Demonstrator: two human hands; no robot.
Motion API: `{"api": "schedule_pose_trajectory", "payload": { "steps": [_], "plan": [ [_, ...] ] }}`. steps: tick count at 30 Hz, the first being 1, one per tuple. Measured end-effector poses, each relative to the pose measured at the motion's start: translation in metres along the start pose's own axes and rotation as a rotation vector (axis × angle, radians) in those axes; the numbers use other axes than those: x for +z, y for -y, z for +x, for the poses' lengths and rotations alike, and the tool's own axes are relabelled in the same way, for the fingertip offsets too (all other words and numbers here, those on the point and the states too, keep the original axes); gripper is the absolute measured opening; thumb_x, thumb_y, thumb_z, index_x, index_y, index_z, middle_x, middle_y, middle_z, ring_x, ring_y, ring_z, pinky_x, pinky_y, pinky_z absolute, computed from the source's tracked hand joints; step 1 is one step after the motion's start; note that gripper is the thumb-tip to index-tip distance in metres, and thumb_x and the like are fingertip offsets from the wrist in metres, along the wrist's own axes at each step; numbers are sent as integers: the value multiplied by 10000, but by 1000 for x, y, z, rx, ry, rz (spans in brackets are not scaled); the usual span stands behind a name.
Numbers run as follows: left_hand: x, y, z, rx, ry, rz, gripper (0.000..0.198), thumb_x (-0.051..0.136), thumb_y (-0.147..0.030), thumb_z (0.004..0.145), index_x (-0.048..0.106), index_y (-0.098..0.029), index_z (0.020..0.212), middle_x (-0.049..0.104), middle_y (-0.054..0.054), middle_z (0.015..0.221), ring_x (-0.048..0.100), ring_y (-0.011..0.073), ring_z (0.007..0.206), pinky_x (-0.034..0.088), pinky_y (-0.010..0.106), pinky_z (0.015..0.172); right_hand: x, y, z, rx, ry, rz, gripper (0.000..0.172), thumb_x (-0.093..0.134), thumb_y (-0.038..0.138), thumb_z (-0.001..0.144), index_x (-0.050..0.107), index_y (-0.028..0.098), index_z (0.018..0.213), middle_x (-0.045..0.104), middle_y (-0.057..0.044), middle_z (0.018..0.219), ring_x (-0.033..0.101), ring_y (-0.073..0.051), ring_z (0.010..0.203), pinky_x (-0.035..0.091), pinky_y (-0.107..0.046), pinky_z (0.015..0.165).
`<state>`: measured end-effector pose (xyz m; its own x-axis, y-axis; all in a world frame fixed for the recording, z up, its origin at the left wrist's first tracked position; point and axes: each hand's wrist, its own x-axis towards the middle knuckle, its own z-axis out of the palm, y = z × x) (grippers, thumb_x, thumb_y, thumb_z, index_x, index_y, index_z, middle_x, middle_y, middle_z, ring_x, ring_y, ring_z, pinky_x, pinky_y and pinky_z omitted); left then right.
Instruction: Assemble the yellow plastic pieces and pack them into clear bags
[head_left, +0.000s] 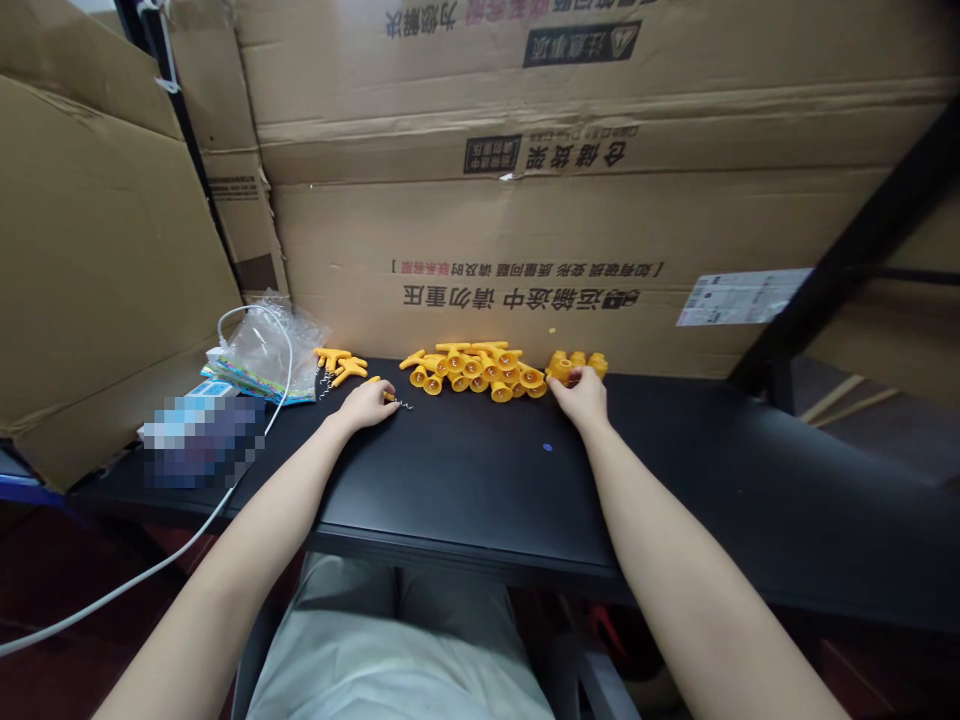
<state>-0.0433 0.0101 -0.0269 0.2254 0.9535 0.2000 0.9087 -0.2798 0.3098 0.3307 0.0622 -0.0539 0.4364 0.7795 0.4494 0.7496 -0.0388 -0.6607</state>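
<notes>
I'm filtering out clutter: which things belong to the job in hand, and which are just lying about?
Apparently in the job:
yellow corkscrew in the left hand
yellow sleeves at the right hand
loose yellow corkscrews
yellow bell-ended pieces

Seemingly just lying about:
clear plastic bag
white cable
blue spot

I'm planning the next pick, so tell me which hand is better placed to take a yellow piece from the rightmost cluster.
Probably the right hand: it is right at the rightmost yellow pieces. The left hand is farther off and holds a yellow-handled spiral.
</notes>
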Motion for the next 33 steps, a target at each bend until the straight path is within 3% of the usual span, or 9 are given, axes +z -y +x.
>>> {"api": "schedule_pose_trajectory", "payload": {
  "steps": [6,10,13,19,26,33],
  "plan": [
    [0,5,2,-42,-153,142,333,451,-125,807,619,-180,1089,618,109,1095,543,234,1091,436,347,909,0,4,-1,-55,-11,16,299,564,320,688,520,166,942,584,-107,987,563,-245,920,443,-376,847],
    [-1,10,0,-158,-74,257,475,459,-99,776,567,-247,1214,550,133,1247,437,313,1230,370,488,986,-2,13,-3,-123,-39,24,292,555,278,665,534,181,939,535,-103,1019,537,-241,922,439,-388,858],
    [-1,14,0,-169,-15,267,578,453,-86,771,496,-266,1318,560,139,1237,483,298,1196,382,463,988,-4,23,-6,-145,-67,39,305,551,253,661,552,177,956,490,-105,1050,533,-226,879,435,-391,872],
    [-6,15,1,-116,11,200,502,460,-165,801,544,-225,1292,610,123,1197,575,240,1107,438,329,941,-7,45,-11,-189,-131,97,309,522,231,707,558,166,1008,456,-128,1079,513,-248,958,426,-413,888],
    [-13,3,-5,-74,92,218,349,522,-257,772,627,-247,1104,686,96,1044,634,263,971,475,354,830,-11,69,-23,-345,-126,66,284,511,231,750,552,173,1025,459,-149,1112,510,-273,1035,417,-441,906],
    [-12,0,-5,44,-79,138,256,451,-303,854,578,-251,1070,670,45,854,630,205,798,449,284,680,0,95,-40,-668,-18,215,250,517,169,733,548,198,980,516,-122,1068,533,-262,1046,423,-428,953]
  ]
}}
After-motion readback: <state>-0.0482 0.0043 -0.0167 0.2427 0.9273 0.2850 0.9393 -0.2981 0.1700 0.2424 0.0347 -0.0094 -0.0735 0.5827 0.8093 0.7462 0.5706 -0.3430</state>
